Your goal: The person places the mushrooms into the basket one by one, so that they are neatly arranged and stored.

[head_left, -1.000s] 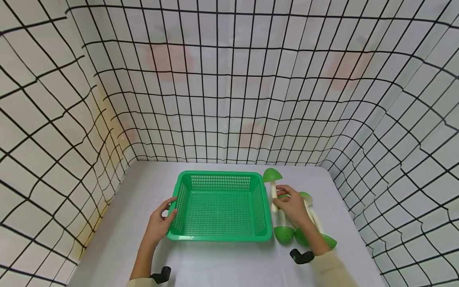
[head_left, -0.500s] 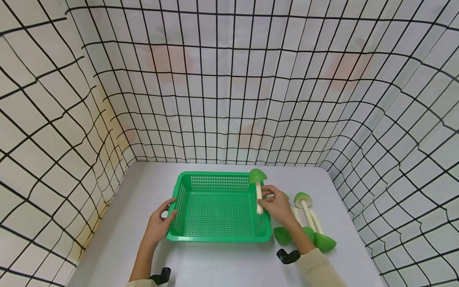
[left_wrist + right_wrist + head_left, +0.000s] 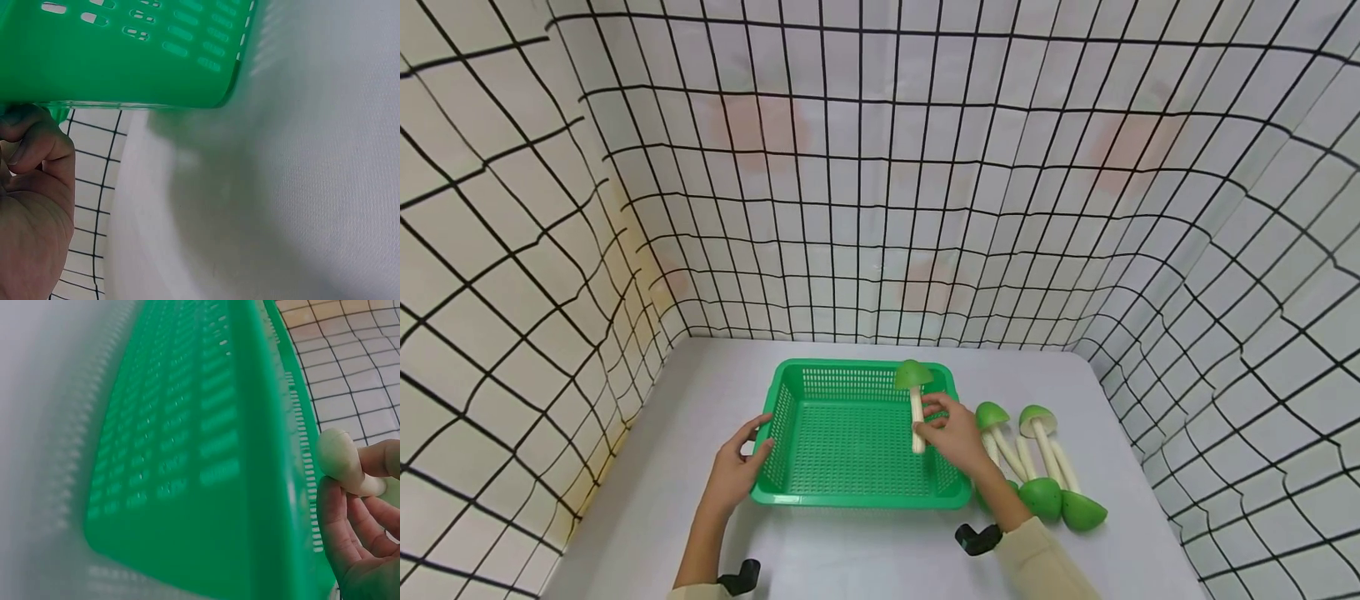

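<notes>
The right hand (image 3: 953, 433) has a narrow grip, thumb against fingertips, on the white stem of a mushroom (image 3: 917, 402), which stands nearly upright, green cap uppermost, within the right part of the green basket (image 3: 861, 502); whether its stem end touches the basket floor is hard to judge from above. The left hand (image 3: 733, 471) grips the basket's left rim, fingers bent against it. The basket sits on the white desk (image 3: 850, 554), nearer its back edge, one long side along that edge. Between the basket and the desk's right edge lies a group of other mushrooms (image 3: 1041, 500), their speckled green caps pointing both ways, two toward the back edge and the rest toward the front. The right forearm and cream sleeve (image 3: 1048, 565) cross in front of the group, covering part of one cap. A black piece (image 3: 977, 540) sits at the right wrist, and a matching black bracket (image 3: 741, 577) at the left. Black netting (image 3: 886, 206) rises along the desk's back, left and right edges, and faint orange patches (image 3: 760, 133) mark the pale wall behind it.
</notes>
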Motion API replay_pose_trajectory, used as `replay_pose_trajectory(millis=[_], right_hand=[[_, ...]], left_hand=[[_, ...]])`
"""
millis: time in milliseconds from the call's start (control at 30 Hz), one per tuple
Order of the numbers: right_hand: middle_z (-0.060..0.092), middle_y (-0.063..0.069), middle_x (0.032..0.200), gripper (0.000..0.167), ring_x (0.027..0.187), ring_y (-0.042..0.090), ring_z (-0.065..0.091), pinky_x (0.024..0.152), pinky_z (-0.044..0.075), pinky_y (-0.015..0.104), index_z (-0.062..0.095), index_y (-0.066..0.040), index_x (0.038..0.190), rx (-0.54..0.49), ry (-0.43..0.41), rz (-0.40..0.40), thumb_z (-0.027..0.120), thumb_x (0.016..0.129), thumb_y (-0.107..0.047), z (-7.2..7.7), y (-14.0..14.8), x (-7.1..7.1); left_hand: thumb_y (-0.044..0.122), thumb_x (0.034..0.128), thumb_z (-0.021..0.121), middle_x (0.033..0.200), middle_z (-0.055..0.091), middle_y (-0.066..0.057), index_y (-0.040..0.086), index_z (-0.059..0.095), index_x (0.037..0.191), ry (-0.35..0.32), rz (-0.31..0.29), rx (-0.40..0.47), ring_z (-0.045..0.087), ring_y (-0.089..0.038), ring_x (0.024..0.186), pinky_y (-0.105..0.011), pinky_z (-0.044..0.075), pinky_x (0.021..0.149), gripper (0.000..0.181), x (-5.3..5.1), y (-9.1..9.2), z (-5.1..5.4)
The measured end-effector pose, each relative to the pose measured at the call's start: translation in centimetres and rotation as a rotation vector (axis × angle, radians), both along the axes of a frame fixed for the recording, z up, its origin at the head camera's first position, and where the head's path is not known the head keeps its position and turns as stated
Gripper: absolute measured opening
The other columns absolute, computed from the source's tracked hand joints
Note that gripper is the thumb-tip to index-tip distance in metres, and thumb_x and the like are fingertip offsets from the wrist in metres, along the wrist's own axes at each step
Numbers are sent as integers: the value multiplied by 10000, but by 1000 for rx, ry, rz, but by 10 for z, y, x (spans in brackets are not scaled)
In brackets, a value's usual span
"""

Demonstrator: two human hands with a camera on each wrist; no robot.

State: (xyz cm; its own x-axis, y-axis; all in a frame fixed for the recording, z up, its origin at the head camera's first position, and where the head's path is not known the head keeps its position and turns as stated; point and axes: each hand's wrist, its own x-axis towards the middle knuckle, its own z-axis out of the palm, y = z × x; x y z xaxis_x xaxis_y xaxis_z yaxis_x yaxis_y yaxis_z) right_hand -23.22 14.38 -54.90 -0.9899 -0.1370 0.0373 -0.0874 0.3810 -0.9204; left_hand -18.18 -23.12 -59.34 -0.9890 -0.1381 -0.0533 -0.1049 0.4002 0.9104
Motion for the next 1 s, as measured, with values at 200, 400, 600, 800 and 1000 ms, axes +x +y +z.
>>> replay_pose_trajectory(millis=[200, 400, 600, 800, 1000], right_hand=[[663, 156, 1112, 458, 820, 183, 714, 695, 617, 496, 626, -46, 1326, -23, -28, 10, 768, 891, -50, -8, -15, -1], [672, 157, 1102, 454, 810, 180, 719, 708, 613, 520, 632, -42, 1311, -8, -39, 20, 776, 880, -61, -17, -29, -3], [674, 174, 1101, 451, 808, 192, 725, 690, 610, 516, 629, -23, 1305, 3, -49, 41, 772, 879, -56, -19, -42, -3], [669, 167, 1084, 448, 778, 164, 705, 690, 618, 503, 629, -13, 1299, -2, -56, 81, 772, 879, -78, -26, -56, -6], [668, 164, 1084, 468, 790, 171, 708, 693, 623, 484, 612, -2, 1317, -17, -95, 109, 778, 884, -73, -33, -72, -6]], left_hand=[[202, 1020, 659, 1175, 575, -176, 255, 545, 1479, 0, -1, 3, 629, -194, 607, -263, 541, 603, 476, 2, -1, -1], [200, 1021, 658, 1179, 573, -184, 243, 541, 1483, 6, 0, 3, 629, -190, 607, -259, 537, 601, 479, 3, -1, 0], [203, 1018, 661, 1170, 575, -181, 247, 550, 1475, 11, -1, 16, 633, -184, 600, -263, 541, 592, 472, 1, 0, -2], [187, 1020, 657, 1160, 571, -183, 239, 549, 1475, 14, 8, 23, 650, -182, 595, -264, 545, 581, 471, 2, 0, -1], [201, 1022, 655, 1169, 568, -181, 249, 547, 1477, 9, 8, 25, 663, -199, 612, -264, 549, 586, 471, 1, 0, -2]])
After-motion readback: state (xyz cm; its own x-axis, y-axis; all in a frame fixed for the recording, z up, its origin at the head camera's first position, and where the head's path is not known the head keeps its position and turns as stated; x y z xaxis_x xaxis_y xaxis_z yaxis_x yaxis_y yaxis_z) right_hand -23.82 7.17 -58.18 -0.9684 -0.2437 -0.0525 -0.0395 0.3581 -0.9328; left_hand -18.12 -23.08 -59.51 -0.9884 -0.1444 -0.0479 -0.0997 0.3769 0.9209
